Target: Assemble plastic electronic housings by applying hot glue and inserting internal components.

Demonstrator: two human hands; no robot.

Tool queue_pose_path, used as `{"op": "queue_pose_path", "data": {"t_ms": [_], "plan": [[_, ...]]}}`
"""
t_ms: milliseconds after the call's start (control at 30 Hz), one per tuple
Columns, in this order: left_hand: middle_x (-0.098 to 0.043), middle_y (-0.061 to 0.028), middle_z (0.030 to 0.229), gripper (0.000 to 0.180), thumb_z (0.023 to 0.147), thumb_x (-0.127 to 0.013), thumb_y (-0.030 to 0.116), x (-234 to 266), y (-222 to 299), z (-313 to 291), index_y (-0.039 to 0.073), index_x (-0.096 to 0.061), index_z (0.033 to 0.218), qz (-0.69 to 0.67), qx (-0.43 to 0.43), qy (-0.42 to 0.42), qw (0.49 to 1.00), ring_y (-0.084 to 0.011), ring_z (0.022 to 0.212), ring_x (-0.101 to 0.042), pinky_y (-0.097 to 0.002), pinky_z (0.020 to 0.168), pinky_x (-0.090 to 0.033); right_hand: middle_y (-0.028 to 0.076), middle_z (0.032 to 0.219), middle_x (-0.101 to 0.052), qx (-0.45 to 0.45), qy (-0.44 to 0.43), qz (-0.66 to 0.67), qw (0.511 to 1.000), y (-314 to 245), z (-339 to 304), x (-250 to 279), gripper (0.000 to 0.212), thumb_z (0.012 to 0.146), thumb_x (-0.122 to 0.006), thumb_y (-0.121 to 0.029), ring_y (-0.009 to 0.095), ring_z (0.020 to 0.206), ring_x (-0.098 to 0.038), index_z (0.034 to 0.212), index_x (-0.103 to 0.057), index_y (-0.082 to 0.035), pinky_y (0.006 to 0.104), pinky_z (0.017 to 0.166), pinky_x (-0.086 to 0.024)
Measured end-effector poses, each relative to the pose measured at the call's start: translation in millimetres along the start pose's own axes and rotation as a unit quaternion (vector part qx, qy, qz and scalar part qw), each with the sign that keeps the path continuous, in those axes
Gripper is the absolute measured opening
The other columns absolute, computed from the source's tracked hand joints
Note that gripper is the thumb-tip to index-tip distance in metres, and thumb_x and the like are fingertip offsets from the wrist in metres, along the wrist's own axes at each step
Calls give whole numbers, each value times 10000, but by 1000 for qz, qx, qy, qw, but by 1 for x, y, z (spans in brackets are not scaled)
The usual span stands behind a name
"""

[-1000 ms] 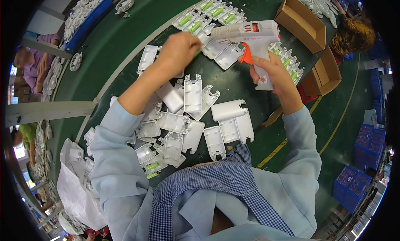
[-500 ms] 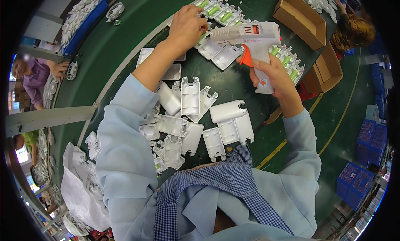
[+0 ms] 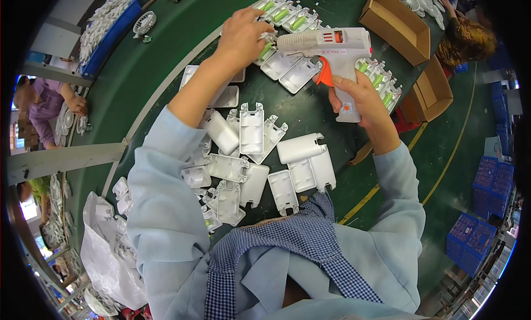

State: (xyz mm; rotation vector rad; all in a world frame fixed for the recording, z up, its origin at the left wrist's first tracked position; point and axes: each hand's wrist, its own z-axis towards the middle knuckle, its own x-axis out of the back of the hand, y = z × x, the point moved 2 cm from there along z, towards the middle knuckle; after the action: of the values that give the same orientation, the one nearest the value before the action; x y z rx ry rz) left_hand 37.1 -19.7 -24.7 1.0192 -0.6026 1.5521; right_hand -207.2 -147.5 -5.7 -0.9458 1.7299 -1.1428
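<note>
My right hand [image 3: 362,96] is wrapped round the grip of a white hot glue gun [image 3: 332,41] with an orange trigger. The gun's ribbed front points left, toward my left hand [image 3: 240,40]. That hand has its fingers bent and closed over a white plastic shell with a green battery [image 3: 264,50]; what lies between the fingertips is hidden. Behind it runs a row of shells with green batteries [image 3: 281,14] and thin wires. Bare white shells [image 3: 301,73] lie just below the gun's nozzle. Another group of battery-fitted shells [image 3: 381,79] sits beyond my right hand.
Loose white shells [image 3: 251,129] are heaped on the green table before me. Cardboard boxes [image 3: 395,29] stand at the far right. A white plastic bag [image 3: 105,253] of parts lies at left, near a metal bar [image 3: 72,159]. Co-workers sit across the green belt [image 3: 110,118].
My left hand has shifted slightly left and toward me, its fingers still bent. The glue gun stays almost in place. At far left, a co-worker's hand has moved nearer to a white part.
</note>
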Motion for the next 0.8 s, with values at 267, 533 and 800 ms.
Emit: {"op": "queue_pose_path", "data": {"t_ms": [267, 533, 800], "plan": [[-571, -105, 1282, 225, 813, -640, 125, 74, -2, -32, 106, -693, 1031, -34, 69, -6, 997, -312, 1266, -456, -416, 1050, -376, 53, 703, -591, 17, -9, -7, 1000, 0, 10, 0, 336, 897, -605, -274, 96, 517, -524, 1086, -572, 2, 250, 451, -426], [-590, -96, 1268, 217, 814, -659, 107, 96, -16, -70, 89, -694, 1027, -25, 120, -19, 992, -297, 1266, -459, -403, 1048, -376, 59, 748, -591, 4, -14, -11, 1000, -2, 8, 0, 264, 903, -592, -241, 105, 513, -512, 1017, -552, -6, 252, 453, -418], [-611, -110, 1233, 228, 790, -661, 68, 125, 5, -113, 57, -688, 1016, -39, 132, -31, 990, -304, 1237, -490, -396, 1028, -394, 56, 667, -571, 5, -18, -48, 999, 2, 0, 4, 237, 915, -578, -243, 107, 505, -511, 939, -584, -7, 242, 459, -401]]}}
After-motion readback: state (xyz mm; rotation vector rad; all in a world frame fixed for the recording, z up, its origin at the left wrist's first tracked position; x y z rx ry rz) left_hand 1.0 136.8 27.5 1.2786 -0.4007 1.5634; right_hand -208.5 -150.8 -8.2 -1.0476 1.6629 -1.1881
